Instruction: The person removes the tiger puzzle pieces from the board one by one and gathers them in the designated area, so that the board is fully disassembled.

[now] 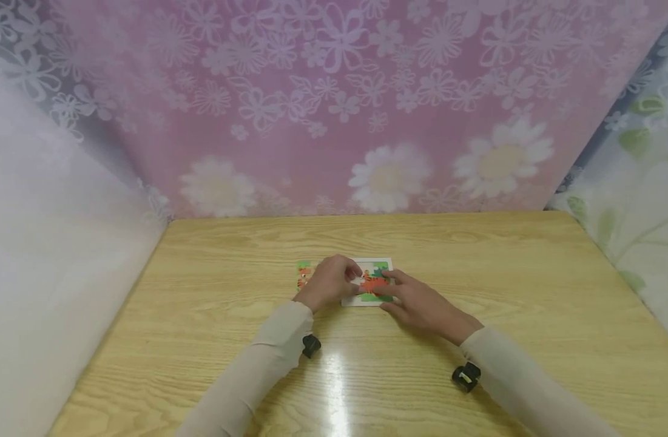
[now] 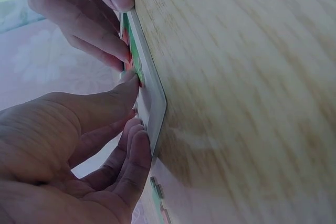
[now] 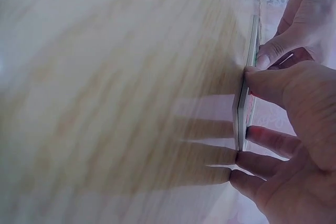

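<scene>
A small jigsaw puzzle board (image 1: 351,302) with a white border lies on the table, its filled part showing an orange striped animal on green. My left hand (image 1: 329,280) is bent over the board's left part, thumb and forefinger pinching at a puzzle piece mostly hidden by the fingers. In the left wrist view, that thumb touches the picture while other fingertips reach the border. My right hand (image 1: 423,303) holds the board's right end. Its thumb is at the near edge, one finger lies on the picture, and other fingertips touch the end, as the right wrist view shows.
Loose puzzle pieces (image 1: 303,277) with orange and green print lie left of the board, partly behind my left hand. The wood-grain table (image 1: 202,340) ends at a pink flowered backdrop (image 1: 290,170), with pale fabric at both sides.
</scene>
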The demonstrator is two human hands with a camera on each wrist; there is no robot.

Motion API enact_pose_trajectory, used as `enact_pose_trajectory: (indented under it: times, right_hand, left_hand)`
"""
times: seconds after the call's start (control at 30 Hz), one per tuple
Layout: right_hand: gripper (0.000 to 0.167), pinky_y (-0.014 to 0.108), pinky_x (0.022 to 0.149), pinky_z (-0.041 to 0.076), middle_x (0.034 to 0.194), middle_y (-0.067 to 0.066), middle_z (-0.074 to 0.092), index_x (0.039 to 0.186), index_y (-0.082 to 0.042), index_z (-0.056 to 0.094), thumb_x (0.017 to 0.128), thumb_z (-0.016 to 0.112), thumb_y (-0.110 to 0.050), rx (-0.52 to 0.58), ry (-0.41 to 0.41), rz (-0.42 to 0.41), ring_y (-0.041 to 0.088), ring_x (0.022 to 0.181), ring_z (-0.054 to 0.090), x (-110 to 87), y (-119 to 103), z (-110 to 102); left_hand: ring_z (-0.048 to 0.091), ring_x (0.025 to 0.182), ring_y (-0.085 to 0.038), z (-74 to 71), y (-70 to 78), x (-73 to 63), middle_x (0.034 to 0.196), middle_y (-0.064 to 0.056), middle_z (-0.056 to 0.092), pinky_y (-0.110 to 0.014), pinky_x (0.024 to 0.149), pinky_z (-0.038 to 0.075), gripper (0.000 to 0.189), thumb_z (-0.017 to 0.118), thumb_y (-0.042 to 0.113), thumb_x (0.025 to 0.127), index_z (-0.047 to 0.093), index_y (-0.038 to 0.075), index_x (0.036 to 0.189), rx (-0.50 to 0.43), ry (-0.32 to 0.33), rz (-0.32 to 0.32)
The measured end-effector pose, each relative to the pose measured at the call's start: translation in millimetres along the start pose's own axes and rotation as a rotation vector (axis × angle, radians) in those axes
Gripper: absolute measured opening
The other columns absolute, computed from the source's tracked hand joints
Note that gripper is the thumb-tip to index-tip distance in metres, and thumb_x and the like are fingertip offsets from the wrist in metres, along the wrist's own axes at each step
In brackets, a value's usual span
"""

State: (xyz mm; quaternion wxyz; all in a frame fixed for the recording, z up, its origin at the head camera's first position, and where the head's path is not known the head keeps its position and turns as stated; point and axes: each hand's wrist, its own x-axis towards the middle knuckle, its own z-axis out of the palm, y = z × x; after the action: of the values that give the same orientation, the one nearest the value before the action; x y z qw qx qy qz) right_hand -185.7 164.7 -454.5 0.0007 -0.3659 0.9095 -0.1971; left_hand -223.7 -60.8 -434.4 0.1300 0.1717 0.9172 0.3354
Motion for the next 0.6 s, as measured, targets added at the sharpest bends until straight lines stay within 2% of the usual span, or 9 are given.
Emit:
enact_pose_trajectory:
  times: [0.13,0.33,0.6]
  right_hand:
    - [0.034,0.041,0.084,0.056,0.14,0.027,0.051,0.128,-0.004,0.07,0.097,0.072,-0.016,-0.006,0.0,0.004,0.036,0.114,0.062,0.3,-0.4,0.8]
    - [0.032,0.043,0.084,0.056,0.137,0.029,0.053,0.126,-0.004,0.072,0.095,0.073,-0.014,-0.04,0.009,-0.018,0.038,0.117,0.06,2.1,-2.2,0.6]
    - [0.029,0.041,0.079,0.056,0.136,0.031,0.054,0.122,-0.004,0.074,0.095,0.073,-0.014,-0.052,0.005,-0.024,0.037,0.108,0.063,3.0,-2.8,-0.3]
  left_hand:
    - [0.062,0.096,-0.017,-0.9,-0.5,-0.7,0.105,-0.004,0.069,-0.035,0.085,0.053,0.025,0.082,0.016,0.088,0.075,0.007,0.111,0.003,0.003,0.009]
    - [0.062,0.097,-0.018,-2.1,-1.0,-0.6,0.107,-0.005,0.069,-0.035,0.086,0.052,0.027,0.081,0.015,0.089,0.074,0.005,0.114,-0.002,-0.005,0.019]
    - [0.063,0.098,-0.017,-2.5,-0.9,-0.2,0.108,-0.005,0.07,-0.034,0.087,0.053,0.028,0.08,0.017,0.09,0.074,0.006,0.115,-0.006,-0.007,0.011]
